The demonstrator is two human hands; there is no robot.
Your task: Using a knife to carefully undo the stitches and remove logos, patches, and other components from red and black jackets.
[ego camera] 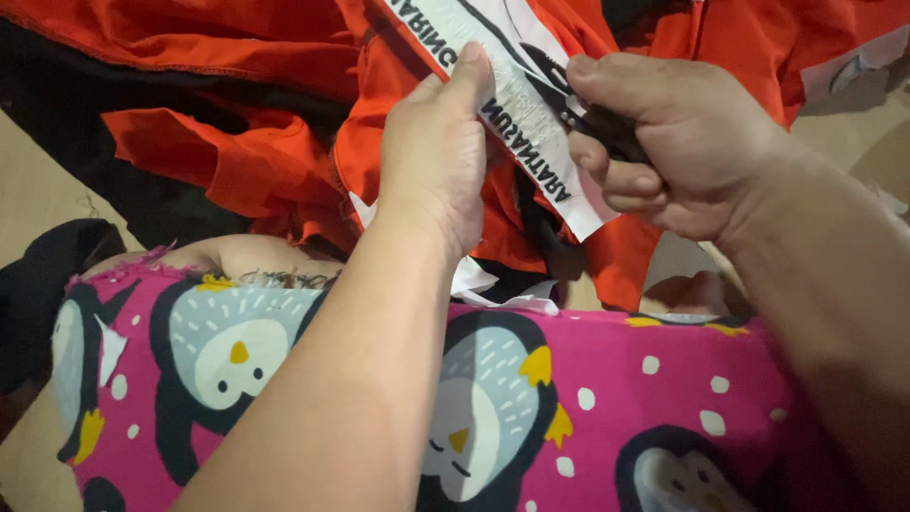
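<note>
Snips [578,104] sit in my right hand [673,142], small and black, fingers curled tight round the handles and thumb laid along the top. Their short blades point up and left onto the white strip [531,114], a band with dark lettering sewn across the orange cloth [284,161]. The blade tips lie against the strip's stitched middle; whether they have actually caught a thread I cannot tell, since the tips are small and dark against the print.

My left hand [436,161] grips the cloth and strip just beside the snips. The thumb is stretched straight up and pressed flat on the strip's face, while the other fingers go behind the fabric and out of sight, so the hand is closed on it in a pinch. The two hands are near each other, with the strip running slantwise between them from upper left to lower right.

Orange cloth is bunched in folds over the top of the view, with a black lining [57,104] showing at the left. Below my forearms lies pink fabric with penguins [569,408] and white dots, spread over my lap. A tan floor [38,190] shows at the far left and right edges.
</note>
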